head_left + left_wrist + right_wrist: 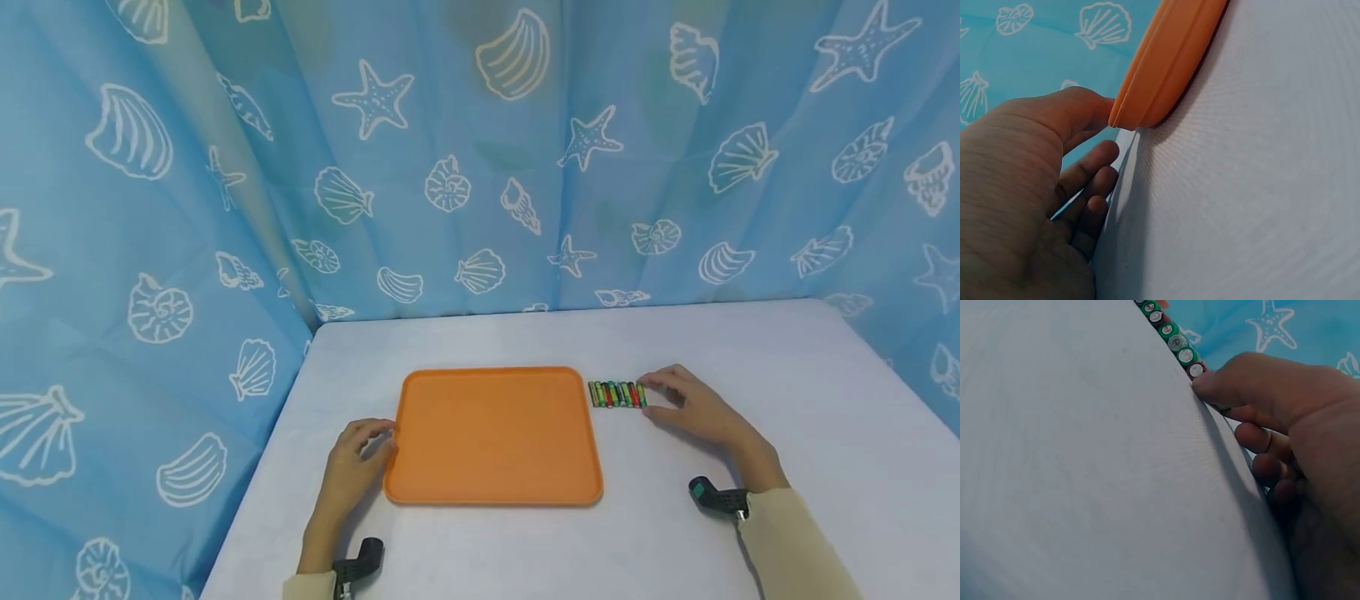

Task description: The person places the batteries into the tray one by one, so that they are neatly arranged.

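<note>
An orange tray lies flat on the white table. At its left edge is my left hand, its fingertips right at the rim; in the left wrist view a fingertip meets the tray's outer wall and the other fingers hang loosely below. Just right of the tray, several small batteries with green, red and dark casings lie side by side in a row. My right hand pinches the battery at the right end, thumb at its near end and index finger at its far end. In the right wrist view my thumb partly covers that battery.
A white cloth-covered table carries the tray and batteries. Blue curtains with white shell and starfish prints stand behind and to both sides. Each wrist wears a black camera mount, one left and one right.
</note>
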Motion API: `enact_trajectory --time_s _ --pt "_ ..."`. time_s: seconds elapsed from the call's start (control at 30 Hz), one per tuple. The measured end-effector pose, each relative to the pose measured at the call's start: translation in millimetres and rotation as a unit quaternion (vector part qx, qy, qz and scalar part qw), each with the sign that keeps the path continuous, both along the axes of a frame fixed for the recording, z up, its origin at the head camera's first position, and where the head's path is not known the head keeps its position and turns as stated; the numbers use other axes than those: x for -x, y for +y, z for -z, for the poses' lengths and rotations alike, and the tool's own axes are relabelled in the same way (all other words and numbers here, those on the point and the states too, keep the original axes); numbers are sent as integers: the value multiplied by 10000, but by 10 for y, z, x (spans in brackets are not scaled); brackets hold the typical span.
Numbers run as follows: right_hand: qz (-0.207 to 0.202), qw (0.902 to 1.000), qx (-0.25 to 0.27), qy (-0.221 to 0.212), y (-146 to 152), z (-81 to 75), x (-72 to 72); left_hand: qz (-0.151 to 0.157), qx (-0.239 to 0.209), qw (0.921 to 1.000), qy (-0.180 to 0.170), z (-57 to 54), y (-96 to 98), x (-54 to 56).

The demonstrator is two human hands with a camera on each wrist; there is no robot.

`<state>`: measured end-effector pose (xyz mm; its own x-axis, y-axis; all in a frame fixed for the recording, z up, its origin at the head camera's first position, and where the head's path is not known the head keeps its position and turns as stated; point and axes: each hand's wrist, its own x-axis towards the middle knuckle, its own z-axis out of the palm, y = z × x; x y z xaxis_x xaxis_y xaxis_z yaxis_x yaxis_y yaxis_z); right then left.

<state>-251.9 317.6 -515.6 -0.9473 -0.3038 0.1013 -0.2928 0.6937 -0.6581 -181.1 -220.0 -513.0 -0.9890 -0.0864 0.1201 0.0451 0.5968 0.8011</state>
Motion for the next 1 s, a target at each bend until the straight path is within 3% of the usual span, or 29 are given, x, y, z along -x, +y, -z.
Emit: enact_trajectory --time_s 0.4,0.7,1.0 --pt "712 9971 206 189 26 -30 -120 -34 75 9998 -198 -36 7 0" --pt "799 9950 440 418 -33 -133 -220 48 47 9999 -142 -35 7 1" --pt "804 9907 324 1045 -186 -329 -265 19 22 9998 -177 -38 12 2"
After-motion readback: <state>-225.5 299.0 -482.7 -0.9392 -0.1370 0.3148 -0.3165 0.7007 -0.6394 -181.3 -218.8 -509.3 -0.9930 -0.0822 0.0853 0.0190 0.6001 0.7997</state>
